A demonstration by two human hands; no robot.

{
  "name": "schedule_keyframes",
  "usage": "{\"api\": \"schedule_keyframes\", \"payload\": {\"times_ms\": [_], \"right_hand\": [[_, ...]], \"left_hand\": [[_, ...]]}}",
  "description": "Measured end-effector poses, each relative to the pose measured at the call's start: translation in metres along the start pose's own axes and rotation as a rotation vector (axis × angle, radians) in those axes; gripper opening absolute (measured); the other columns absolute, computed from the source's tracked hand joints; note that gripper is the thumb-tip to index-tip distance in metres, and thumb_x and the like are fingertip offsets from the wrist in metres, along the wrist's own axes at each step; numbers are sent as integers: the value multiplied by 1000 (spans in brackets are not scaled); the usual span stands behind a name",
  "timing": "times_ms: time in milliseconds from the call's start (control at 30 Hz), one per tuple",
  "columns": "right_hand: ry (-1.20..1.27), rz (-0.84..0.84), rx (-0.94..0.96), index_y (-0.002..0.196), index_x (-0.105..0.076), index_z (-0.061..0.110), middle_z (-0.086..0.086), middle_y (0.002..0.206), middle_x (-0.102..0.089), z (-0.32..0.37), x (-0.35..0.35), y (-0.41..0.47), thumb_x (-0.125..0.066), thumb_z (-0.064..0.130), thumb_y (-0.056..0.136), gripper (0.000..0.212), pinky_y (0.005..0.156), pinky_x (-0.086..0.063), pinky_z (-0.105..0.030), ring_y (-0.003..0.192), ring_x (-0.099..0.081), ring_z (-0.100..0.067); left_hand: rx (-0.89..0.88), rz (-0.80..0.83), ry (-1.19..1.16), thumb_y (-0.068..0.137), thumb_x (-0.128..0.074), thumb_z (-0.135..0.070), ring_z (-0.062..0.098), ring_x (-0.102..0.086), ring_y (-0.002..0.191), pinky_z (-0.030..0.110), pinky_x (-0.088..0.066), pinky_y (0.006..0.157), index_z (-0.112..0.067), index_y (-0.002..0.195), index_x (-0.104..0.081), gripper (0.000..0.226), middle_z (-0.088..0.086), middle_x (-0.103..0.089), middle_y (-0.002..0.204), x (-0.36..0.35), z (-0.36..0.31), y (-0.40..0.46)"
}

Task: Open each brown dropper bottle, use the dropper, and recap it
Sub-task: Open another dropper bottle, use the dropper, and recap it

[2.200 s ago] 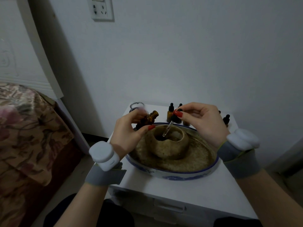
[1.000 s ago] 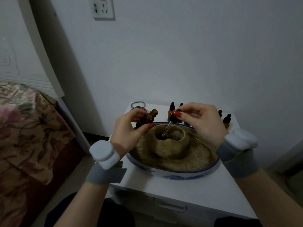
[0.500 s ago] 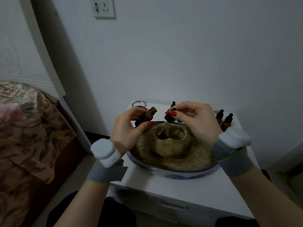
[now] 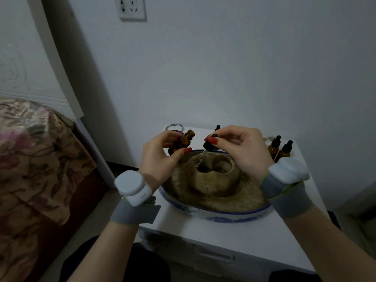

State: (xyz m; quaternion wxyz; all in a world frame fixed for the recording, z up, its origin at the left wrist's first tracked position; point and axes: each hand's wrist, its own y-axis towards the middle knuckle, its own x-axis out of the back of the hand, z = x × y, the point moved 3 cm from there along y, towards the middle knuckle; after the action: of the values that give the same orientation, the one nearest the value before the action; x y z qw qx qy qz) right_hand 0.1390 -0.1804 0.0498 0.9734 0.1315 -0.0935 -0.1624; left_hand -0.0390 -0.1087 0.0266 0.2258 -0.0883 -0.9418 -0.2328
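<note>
A blue-and-white dish (image 4: 223, 217) holding a tan stone bowl (image 4: 215, 184) sits on the white counter (image 4: 234, 239). A floral bed (image 4: 34, 159) fills the left; a wall socket (image 4: 132, 8) sits at upper left.

— What is seen carrying the things?
— A small white cabinet top (image 4: 240, 231). A blue-rimmed dish (image 4: 232, 215) is set at its centre.
— And around the dish?
— Two capped brown dropper bottles (image 4: 279, 148) are stood at two o'clock, touching each other. A beaded bracelet (image 4: 174, 125) is laid at eleven o'clock. Another black cap (image 4: 218, 127) is glimpsed at twelve, mostly hidden.
</note>
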Motion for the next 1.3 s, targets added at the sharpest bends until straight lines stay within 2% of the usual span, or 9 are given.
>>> {"api": "schedule_keyframes", "payload": {"times_ms": [200, 633, 767, 1100, 1300], "right_hand": [[3, -3, 2, 84, -73, 11, -3, 83, -74, -1, -1, 1, -72, 4, 80, 9, 78, -56, -21, 78, -70, -14], [0, -6, 1, 89, -73, 3, -6, 83, -73, 1, -2, 2, -72, 2, 80, 9, 79, -57, -22, 77, -69, -13], [19, -11, 2, 87, -73, 3, -4, 80, -72, 0, -3, 3, -72, 0, 79, 8, 73, -55, -17, 70, -67, -7], [5, -30, 10, 90, -73, 3, -10, 83, -73, -2, -10, 8, -73, 3, 79, 10, 74, -55, -22, 66, -64, -5], [17, -27, 15, 90, -73, 0, -12, 84, -72, -2, -11, 10, -72, 2, 79, 11, 72, -54, -21, 64, -63, -4]], "left_hand": [[14, 8, -3, 76, -81, -19, 13, -65, 94, 28, -52, 92, -17, 104, -68, 30, -2, -71, 96, 1, 0, 0], [20, 20, 9, 77, -79, -22, 13, -65, 96, 24, -50, 90, -21, 104, -67, 30, -4, -69, 97, 3, 0, 0], [21, -4, 8, 75, -81, -20, 14, -65, 94, 28, -52, 91, -19, 102, -68, 30, -3, -70, 95, 3, 1, 0], [41, -3, 31, 75, -81, -22, 15, -65, 95, 31, -52, 92, -14, 105, -68, 33, 0, -71, 98, 6, 4, 0], [37, -2, 43, 76, -80, -22, 16, -65, 96, 31, -52, 93, -11, 106, -68, 35, 2, -71, 100, 7, 3, 1]]}}
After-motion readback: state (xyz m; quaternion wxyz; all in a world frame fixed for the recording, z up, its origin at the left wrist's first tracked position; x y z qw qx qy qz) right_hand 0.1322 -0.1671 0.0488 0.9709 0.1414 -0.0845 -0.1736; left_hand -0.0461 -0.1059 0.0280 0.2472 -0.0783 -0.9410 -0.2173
